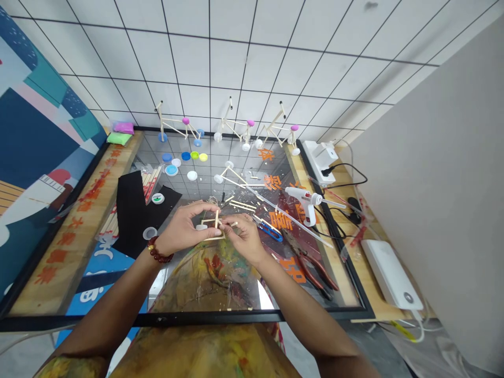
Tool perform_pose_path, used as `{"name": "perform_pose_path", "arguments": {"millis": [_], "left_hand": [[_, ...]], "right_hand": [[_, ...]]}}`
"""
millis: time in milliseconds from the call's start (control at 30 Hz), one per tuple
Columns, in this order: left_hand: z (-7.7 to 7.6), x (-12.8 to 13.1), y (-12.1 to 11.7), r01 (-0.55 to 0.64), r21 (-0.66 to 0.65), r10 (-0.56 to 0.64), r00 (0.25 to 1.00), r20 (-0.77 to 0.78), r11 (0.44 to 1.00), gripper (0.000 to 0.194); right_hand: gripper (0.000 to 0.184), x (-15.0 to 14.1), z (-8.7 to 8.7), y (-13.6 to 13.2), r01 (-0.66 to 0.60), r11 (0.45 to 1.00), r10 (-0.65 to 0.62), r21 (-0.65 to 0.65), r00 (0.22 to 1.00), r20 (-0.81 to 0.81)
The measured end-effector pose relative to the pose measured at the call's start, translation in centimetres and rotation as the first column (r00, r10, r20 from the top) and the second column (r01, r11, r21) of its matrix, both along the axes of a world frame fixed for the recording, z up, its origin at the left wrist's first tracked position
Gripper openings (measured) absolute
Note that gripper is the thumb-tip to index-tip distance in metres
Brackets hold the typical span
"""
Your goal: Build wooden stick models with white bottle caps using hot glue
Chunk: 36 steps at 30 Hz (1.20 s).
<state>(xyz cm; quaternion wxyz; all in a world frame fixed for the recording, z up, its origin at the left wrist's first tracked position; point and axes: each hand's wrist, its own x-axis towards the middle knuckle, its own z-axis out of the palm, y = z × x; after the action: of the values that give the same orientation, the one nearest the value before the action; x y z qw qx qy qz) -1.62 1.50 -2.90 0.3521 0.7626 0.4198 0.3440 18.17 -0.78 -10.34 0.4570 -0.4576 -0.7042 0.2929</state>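
My left hand (187, 227) pinches a small wooden stick frame (214, 239) between thumb and fingers. One short stick stands up near the thumb. My right hand (244, 239) closes on the same frame from the other side, with a stick end poking out by its fingers. A white bottle cap shows behind the left fingers; whether it is joined to the frame I cannot tell. Just beyond the hands lie loose sticks (242, 205) and a blue utility knife (271, 231). Farther back rests a part-built stick frame (236, 176) with white cap wheels.
Three stick bicycle models (232, 123) with pink seats stand along the back. Coloured caps (186, 156) lie before them. At right are a white glue gun (305, 199), pliers (311, 262), a power strip (318, 163) and cables. Black cloth (132, 215) and packed sticks (151, 184) lie left.
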Motion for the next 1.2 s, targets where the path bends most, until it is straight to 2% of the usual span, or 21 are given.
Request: {"name": "perform_pose_path", "arguments": {"millis": [200,400,567,633,767,900,1033,1200], "left_hand": [[-0.4,0.1,0.0,-0.027,-0.012,0.027,1.000,0.002,1.000,0.036],[-0.1,0.1,-0.1,-0.014,-0.025,0.014,1.000,0.018,1.000,0.038],[0.0,0.1,-0.2,0.005,-0.036,-0.004,1.000,0.030,0.999,0.051],[0.0,0.1,-0.2,0.002,-0.040,-0.001,1.000,0.023,0.999,0.056],[-0.1,0.1,-0.3,-0.013,-0.040,0.013,1.000,0.001,0.999,0.067],[-0.1,0.2,-0.2,0.018,-0.024,-0.018,0.999,0.028,1.000,0.074],[0.1,0.1,-0.1,0.058,0.046,-0.059,0.998,0.005,0.997,0.062],[0.4,-0.1,0.0,0.072,0.060,-0.071,0.997,-0.018,0.996,0.049]], "right_hand": [[0.007,0.0,0.2,0.1,0.003,1.000,-0.003,-0.008,1.000,0.004],[0.008,0.1,0.5,0.1,0.003,1.000,-0.003,-0.013,1.000,-0.002],[0.037,2.0,2.1,0.2,0.019,0.996,-0.026,-0.091,0.997,-0.076],[0.039,3.6,2.9,-0.1,0.054,0.992,-0.064,-0.115,0.994,-0.087],[0.028,6.9,3.9,-1.7,0.106,0.986,-0.104,-0.126,0.994,0.024],[0.022,8.6,3.7,-4.1,0.089,0.990,-0.063,-0.114,0.975,0.214],[0.015,8.5,3.2,-6.2,0.042,0.985,0.035,-0.166,0.899,0.437],[0.010,7.7,2.9,-7.2,0.015,0.969,0.110,-0.248,0.869,0.482]]}}
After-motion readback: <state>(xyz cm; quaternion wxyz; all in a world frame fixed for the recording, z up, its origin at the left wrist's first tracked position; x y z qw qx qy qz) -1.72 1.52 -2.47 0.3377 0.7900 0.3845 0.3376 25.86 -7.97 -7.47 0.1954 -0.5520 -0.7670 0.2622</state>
